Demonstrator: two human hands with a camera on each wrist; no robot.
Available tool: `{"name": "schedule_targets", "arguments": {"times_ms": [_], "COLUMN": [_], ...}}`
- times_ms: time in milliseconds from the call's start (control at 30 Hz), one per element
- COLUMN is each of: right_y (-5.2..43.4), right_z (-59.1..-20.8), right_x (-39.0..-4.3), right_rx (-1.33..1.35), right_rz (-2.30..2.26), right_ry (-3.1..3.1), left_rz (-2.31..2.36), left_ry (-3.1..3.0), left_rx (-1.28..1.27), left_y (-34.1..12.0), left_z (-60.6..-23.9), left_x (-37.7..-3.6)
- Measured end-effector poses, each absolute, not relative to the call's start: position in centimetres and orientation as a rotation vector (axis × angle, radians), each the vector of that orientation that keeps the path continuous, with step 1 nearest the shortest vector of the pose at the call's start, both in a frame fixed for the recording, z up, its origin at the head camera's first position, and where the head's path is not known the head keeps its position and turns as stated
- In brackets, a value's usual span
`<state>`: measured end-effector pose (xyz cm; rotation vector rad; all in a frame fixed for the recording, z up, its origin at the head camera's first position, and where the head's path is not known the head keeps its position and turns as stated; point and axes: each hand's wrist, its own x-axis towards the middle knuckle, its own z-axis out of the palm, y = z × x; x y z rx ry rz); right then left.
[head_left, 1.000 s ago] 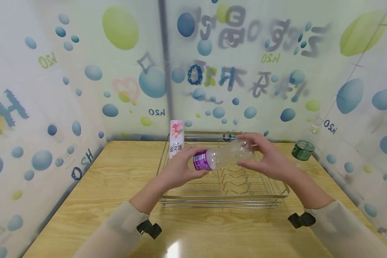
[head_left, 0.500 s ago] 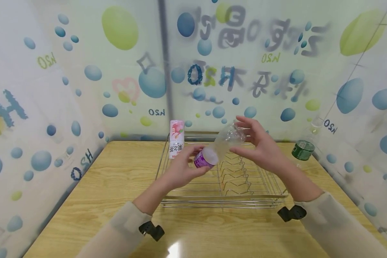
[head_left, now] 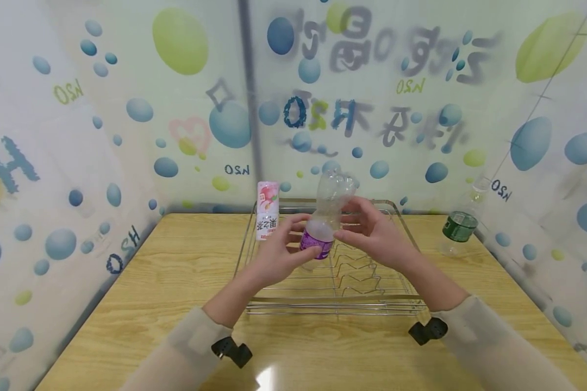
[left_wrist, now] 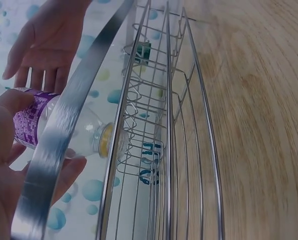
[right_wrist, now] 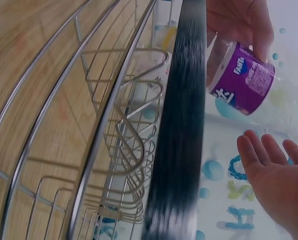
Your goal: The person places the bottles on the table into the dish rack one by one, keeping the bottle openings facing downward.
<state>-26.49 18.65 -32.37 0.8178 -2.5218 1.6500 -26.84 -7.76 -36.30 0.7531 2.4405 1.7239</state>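
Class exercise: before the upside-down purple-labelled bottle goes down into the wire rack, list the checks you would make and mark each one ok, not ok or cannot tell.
1. Left hand grips the purple-labelled bottle at its label: ok.
2. Right hand steadies it: cannot tell; straight fingers lie beside it, contact unclear.
3. Bottle turned neck down: ok.
4. Cap on the neck: ok, a yellow cap shows.
5. Wire rack below the bottle free of other bottles: ok.
6. Pink bottle and green-labelled bottle clear of the path: ok.

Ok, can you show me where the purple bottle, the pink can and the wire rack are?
purple bottle [head_left: 318,243]: head view, on its purple label.
pink can [head_left: 267,210]: head view, on the middle of its side.
wire rack [head_left: 335,298]: head view, on its front rail.
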Motion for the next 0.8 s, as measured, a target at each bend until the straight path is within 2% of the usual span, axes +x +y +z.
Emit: {"name": "schedule_targets", "arguments": {"times_ms": [467, 800], "right_y": [16.5, 16.4], "right_z": [-33.4, -33.5], "right_x": [-26.7, -26.7], "right_rx": [0.822, 0.812], "right_rz": [1.749, 1.710], "right_ry": [-2.477, -2.473], "left_rz": [1.730, 1.778], "left_ry": [2.404, 2.400], "left_rx": [0.705, 0.777], "left_y": [-7.5, -8.4], "left_z": [-36.3, -36.4], "left_x": [-26.4, -26.4]}}
